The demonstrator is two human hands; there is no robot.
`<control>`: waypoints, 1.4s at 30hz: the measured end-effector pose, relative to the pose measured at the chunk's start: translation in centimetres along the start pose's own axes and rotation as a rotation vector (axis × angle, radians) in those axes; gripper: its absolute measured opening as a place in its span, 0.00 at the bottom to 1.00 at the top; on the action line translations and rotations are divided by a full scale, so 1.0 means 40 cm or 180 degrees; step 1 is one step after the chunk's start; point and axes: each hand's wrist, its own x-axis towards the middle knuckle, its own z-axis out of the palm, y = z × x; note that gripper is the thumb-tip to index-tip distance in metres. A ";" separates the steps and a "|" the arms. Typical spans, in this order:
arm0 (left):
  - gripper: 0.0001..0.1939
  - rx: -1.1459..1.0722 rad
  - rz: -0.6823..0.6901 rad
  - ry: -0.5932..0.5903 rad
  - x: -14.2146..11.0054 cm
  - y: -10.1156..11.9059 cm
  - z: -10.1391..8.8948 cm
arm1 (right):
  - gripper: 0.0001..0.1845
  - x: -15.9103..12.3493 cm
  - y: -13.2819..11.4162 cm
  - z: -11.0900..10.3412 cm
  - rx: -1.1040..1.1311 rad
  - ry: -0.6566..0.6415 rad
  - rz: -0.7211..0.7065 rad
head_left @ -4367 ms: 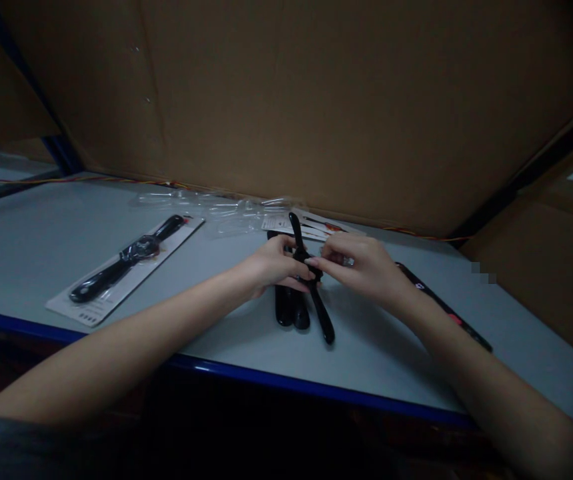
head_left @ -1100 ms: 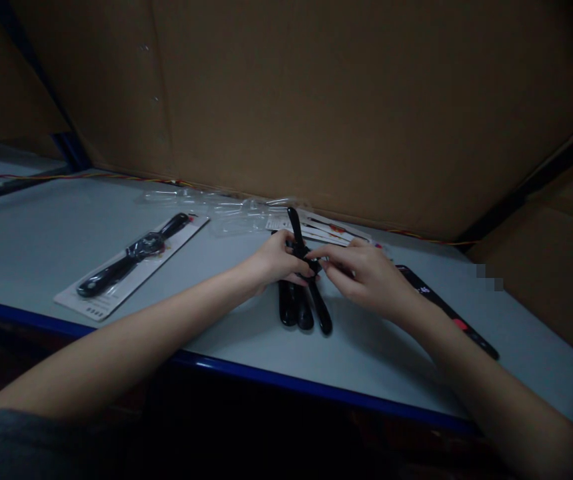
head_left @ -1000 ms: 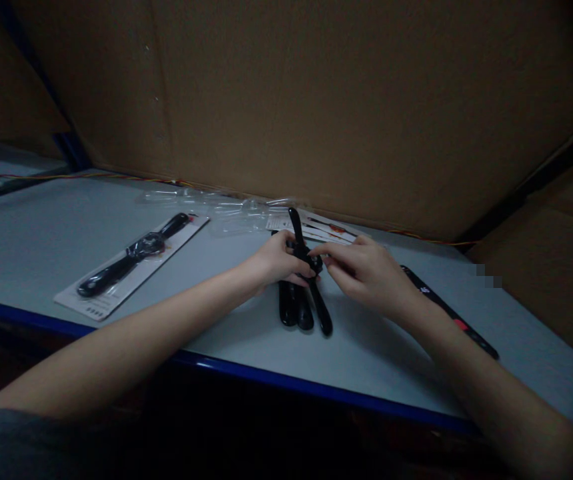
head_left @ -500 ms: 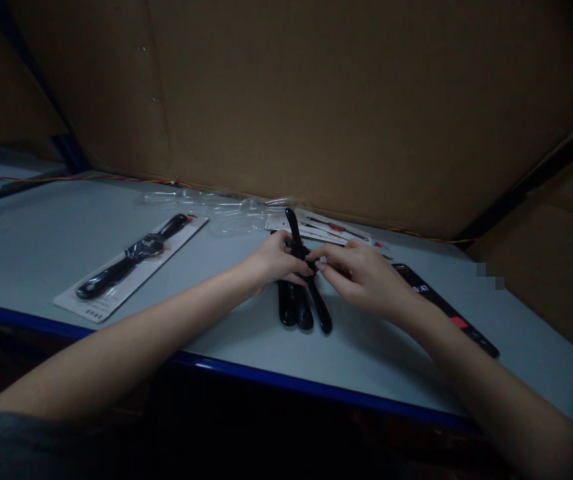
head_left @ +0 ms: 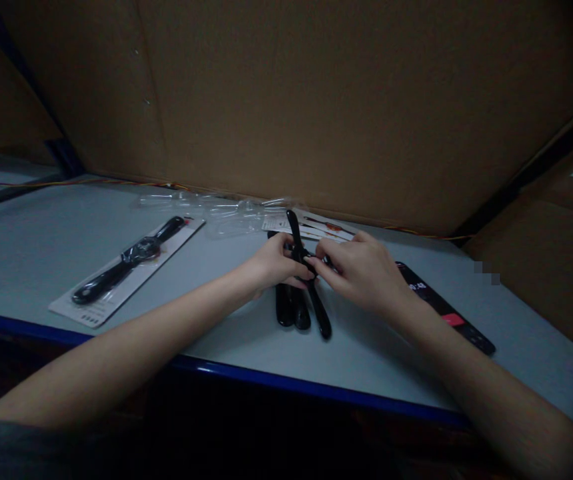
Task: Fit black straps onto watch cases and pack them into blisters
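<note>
My left hand [head_left: 281,262] is closed around the middle of a long black two-ended tool [head_left: 322,313], glossy, with rounded ends and a wider centre. The tool is tilted, one end toward the back and the other toward me. At its centre, the thumb and fingers of my right hand [head_left: 351,267] are pinched together, touching it. What lies between those fingertips is too small to make out. Under and beside the left hand lie other black tools [head_left: 284,308] of like shape, partly hidden by the hand.
A carded blister pack [head_left: 99,308] with a black tool lies at left on the table [head_left: 226,320]. Clear plastic shells [head_left: 236,212] and printed cards [head_left: 330,228] lie at the back against a cardboard wall [head_left: 286,107]. At right is a phone [head_left: 446,310] with a lit screen.
The fingers of my right hand have shifted slightly at the tool's centre. My left hand keeps its hold, and the tool's near end has moved slightly toward me.
</note>
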 end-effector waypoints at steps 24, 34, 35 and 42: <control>0.25 -0.0409 -0.0007 -0.0446 -0.006 0.005 -0.001 | 0.20 0.005 0.076 0.015 0.2680 -0.0784 0.1134; 0.29 -0.1137 0.0155 -0.1375 0.002 0.019 -0.027 | 0.21 0.010 0.092 0.037 0.3621 -0.0492 0.1355; 0.30 -0.1146 0.0214 -0.1367 0.001 0.019 -0.026 | 0.21 0.011 0.091 0.033 0.3700 -0.0416 0.1399; 0.35 -0.1090 0.0446 -0.1223 -0.003 0.018 -0.023 | 0.17 0.006 0.073 0.009 0.4010 -0.0107 0.1423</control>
